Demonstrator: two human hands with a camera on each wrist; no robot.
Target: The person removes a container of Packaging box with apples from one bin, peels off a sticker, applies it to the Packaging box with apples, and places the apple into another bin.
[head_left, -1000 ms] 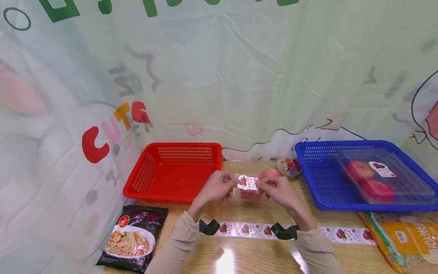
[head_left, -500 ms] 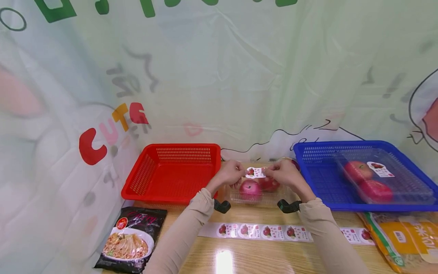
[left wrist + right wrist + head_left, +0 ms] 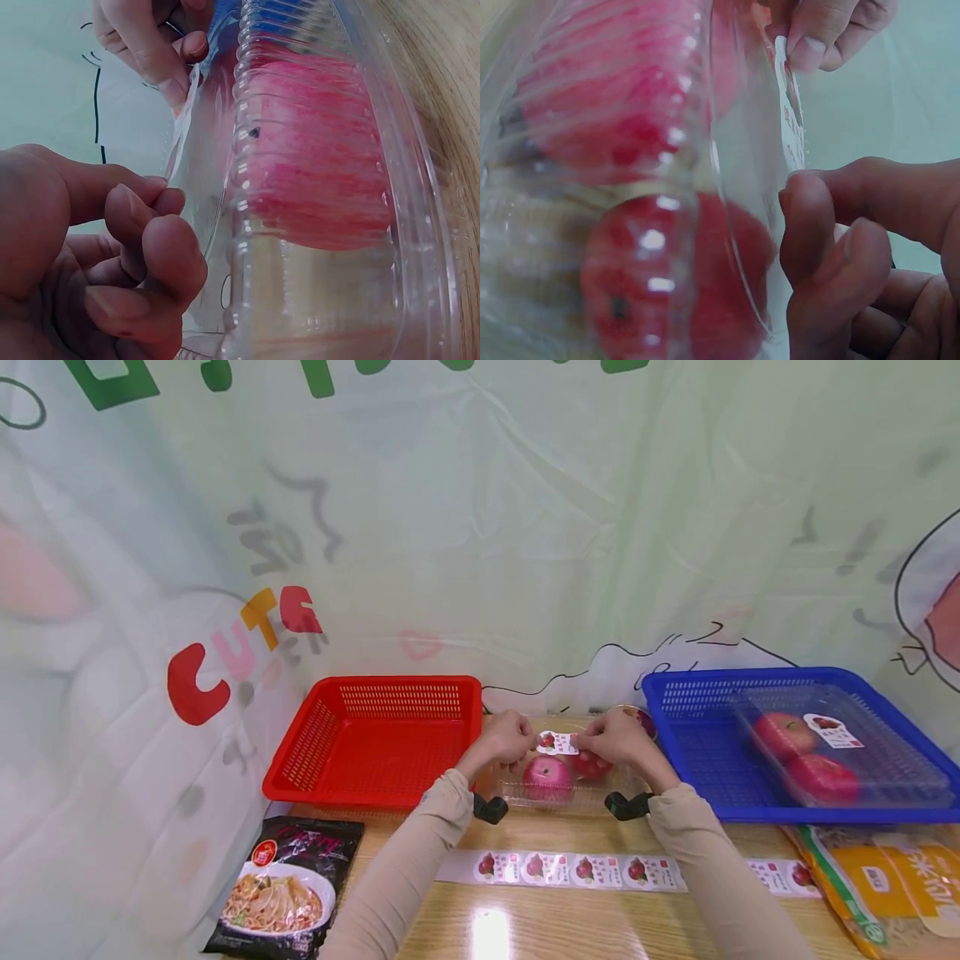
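A clear plastic clamshell box with red apples stands on the wooden table between the two baskets. Both hands hold a small white fruit label just above its lid. My left hand pinches the label's left end and my right hand pinches its right end. In the left wrist view my left hand has curled fingers beside the lid, with the label edge-on. In the right wrist view my right hand sits against the label. Whether the label touches the lid is unclear.
A red basket lies left of the box. To the right, a blue basket holds another labelled box of apples. A strip of labels lies near the front edge, with a noodle packet left and a yellow bag right.
Both hands carried the label away from me, from in front of the box to above its lid, then lowered it slightly. The arms are stretched further forward.
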